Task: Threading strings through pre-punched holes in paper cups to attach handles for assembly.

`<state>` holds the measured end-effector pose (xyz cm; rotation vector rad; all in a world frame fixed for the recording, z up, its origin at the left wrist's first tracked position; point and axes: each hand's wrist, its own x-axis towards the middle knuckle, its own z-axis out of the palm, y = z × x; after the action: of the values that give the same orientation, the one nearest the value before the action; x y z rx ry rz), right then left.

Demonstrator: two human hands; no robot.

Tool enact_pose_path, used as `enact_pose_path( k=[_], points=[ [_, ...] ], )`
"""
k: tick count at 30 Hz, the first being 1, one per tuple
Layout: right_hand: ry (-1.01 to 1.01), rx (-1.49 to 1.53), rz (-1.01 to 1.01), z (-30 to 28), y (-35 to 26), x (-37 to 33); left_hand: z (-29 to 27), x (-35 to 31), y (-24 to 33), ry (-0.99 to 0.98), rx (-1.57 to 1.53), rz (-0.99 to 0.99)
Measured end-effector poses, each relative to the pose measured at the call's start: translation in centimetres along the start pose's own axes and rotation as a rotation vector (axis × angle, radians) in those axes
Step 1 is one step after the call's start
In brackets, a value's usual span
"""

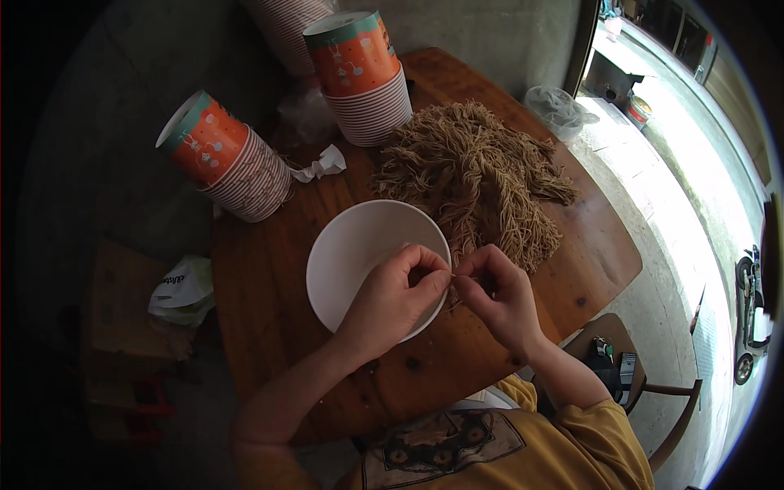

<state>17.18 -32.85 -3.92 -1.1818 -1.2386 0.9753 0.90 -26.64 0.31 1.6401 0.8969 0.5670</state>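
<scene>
We note passage over the brown wooden tabletop (603,251) at right; heaped tan stringy strands (482,167) and orange-and-white paper-tub stacks (359,72) obstruct the far side.

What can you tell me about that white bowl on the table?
The white bowl is round, wide-mouthed and smooth, with a thin rim; it could be paper or plastic. It stands open side up on the wooden table, beside a heap of brown strands. The left hand hangs over it, hiding part of the inside; whether hand or strands touch it, I cannot tell.

strands (478,167): tan-brown | bowl (347,249): plain white | top cups (351,69): orange, teal band | table (600,249): reddish brown | shirt (563,445): mustard
</scene>
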Motion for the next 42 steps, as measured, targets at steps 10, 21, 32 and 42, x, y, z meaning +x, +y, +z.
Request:
enact_pose_path(
  k=[10, 21, 32, 42],
  points=[
    [-0.133, 0.505, 0.425, -0.6, 0.1, 0.3, 1.0, -0.5, 0.1, 0.132, 0.285, 0.303],
    [-0.126, 0.678, 0.544, -0.5, -0.7, 0.4, 0.9, -0.8, -0.1, 0.203, 0.776, 0.639],
    [-0.137, 0.419, 0.493, -1.3, -1.3, 0.2, -0.1, -0.4, 1.3, 0.076, 1.218, 0.838],
    [-0.133, 0.307, 0.343, -0.7, -1.2, -0.1, -1.0, 0.5, 0.1, -0.061, 0.153, 0.174]
  ],
)
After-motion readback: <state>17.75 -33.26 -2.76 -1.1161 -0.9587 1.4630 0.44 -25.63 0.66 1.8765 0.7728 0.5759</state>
